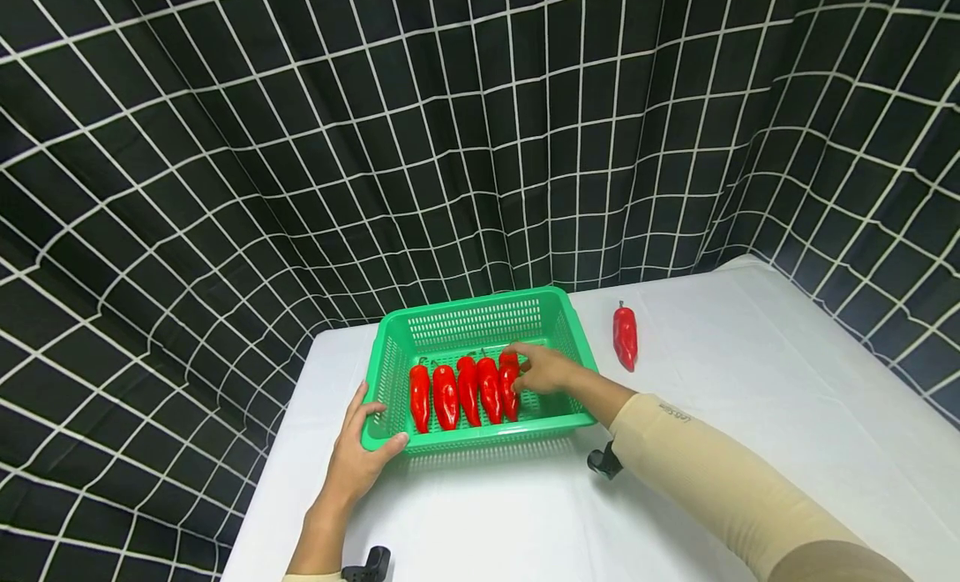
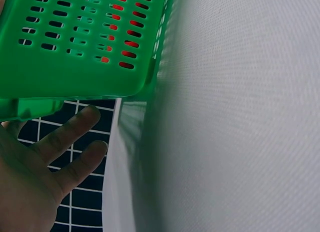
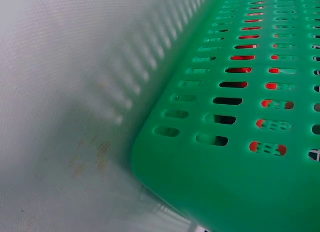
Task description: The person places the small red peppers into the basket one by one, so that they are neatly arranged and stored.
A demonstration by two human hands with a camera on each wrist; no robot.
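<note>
A green plastic basket (image 1: 480,432) with slotted walls stands on the white-covered table, holding several long red peppers (image 1: 446,397) side by side. My left hand (image 1: 358,459) holds its near left corner, thumb over the front rim and a finger bent over the left rim. Two other fingers stretch out below the rim in the left wrist view. Inside the basket, my right hand (image 1: 546,369) grips the rightmost red pepper (image 1: 509,398), fingers over its upper end and thumb at its right side. The right wrist view shows the basket wall (image 3: 200,172), but not that hand.
Another red pepper (image 1: 625,336) lies on the white tablecloth (image 1: 712,357), right of the basket. A black curtain with a white grid (image 1: 480,132) hangs behind and at both sides of the table.
</note>
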